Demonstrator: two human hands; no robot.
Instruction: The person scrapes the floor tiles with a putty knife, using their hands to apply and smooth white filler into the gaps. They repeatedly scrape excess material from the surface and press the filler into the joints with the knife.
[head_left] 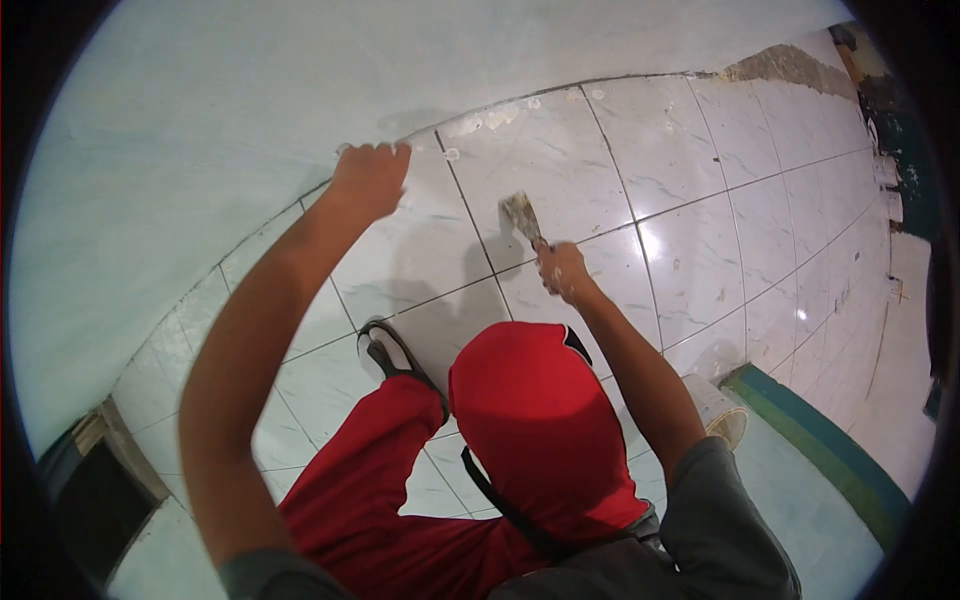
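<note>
My right hand (563, 271) is wrapped round the handle of a putty knife (520, 215). Its broad, dirty-looking blade points away from me over the white tiled floor (545, 140). Near the foot of the pale wall (270, 90), my left hand (372, 182) is closed with its knuckles toward the wall. The fingers' inner side is hidden, so what they hold, if anything, cannot be made out. Whitish patches (490, 120) mark the tiles along the wall's base, ahead of both hands.
A pale cylindrical container (715, 408) is by my right elbow, beside a green-edged ledge (815, 440). A bare grey patch (790, 70) shows at the wall's base, far right. My sandalled foot (390, 350) is on the tiles. A dark opening (105, 510) lies lower left.
</note>
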